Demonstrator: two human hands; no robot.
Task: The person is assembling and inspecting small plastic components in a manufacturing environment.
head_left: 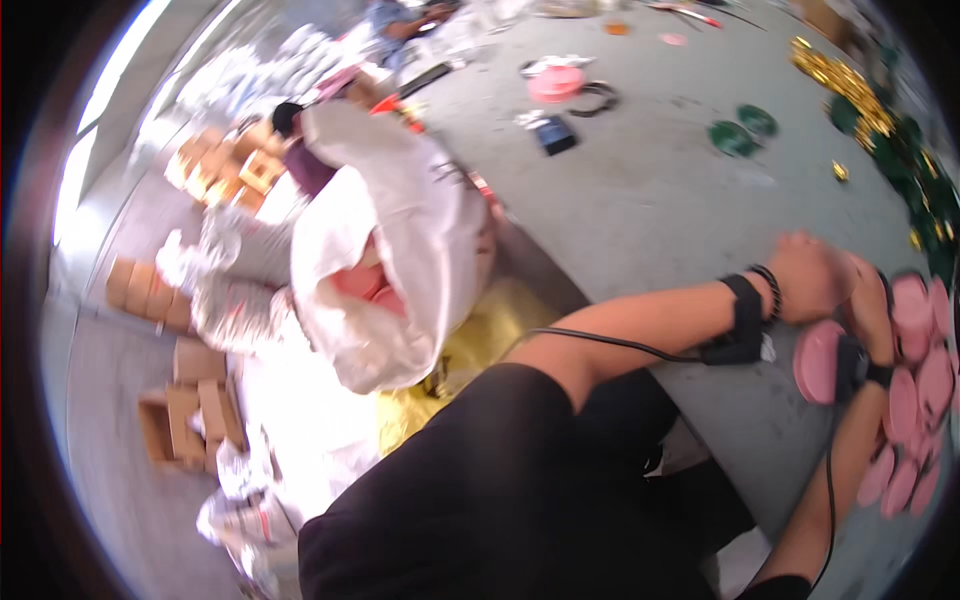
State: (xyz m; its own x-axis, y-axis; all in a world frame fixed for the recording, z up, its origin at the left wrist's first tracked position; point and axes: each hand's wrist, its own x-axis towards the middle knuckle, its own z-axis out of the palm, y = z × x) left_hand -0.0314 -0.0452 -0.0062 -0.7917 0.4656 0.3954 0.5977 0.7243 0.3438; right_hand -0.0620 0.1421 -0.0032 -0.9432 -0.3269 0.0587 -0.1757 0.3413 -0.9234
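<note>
My left hand (808,276) reaches across to the right side of the grey table, its blurred fingers curled inward. Meeting it there is my right hand (868,308), whose fingers are mostly hidden and smeared. Whatever lies between the two hands cannot be made out. Just below them, beside my right wrist, a round pink piece (818,362) rests on the table. To the right of that wrist, several pink oval and round pieces (903,405) lie packed close together. Each wrist wears a black strap with a cable.
A big white sack (440,230) with pink pieces inside stands at the table's left edge. Green discs (733,138) and a gold and green garland (850,85) lie farther back. Near the far edge are a pink tape roll (556,84) and a dark blue box (554,134). Cartons (185,415) stand left.
</note>
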